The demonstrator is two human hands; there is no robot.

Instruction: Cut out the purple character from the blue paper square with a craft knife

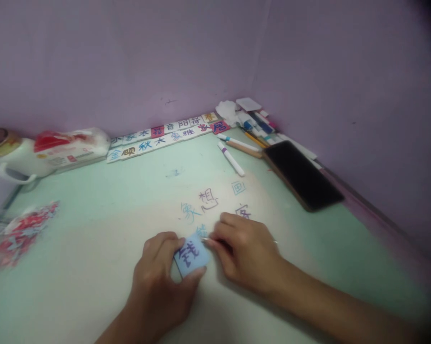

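My left hand [163, 277] holds a light blue square card [200, 258] between fingers and thumb, by its left and lower edges. A purple handwritten character stands on the card's face. At the card's upper right, my right hand [244, 248] is closed in a pinch. A small silvery tip [204, 240] shows at its fingertips, close to the card's edge; most of that thing is hidden and I cannot tell its kind. Just beyond the hands, several characters are written on the table [129, 215] in blue and purple.
Two rows of character cards [158, 143] line the wall. A white marker [231, 160] lies before pens, crumpled tissue [227, 112] and a dark phone [303, 174] at right. A mug [25, 160], a tissue pack [74, 148] and a bag with red pieces [25, 234] are left.
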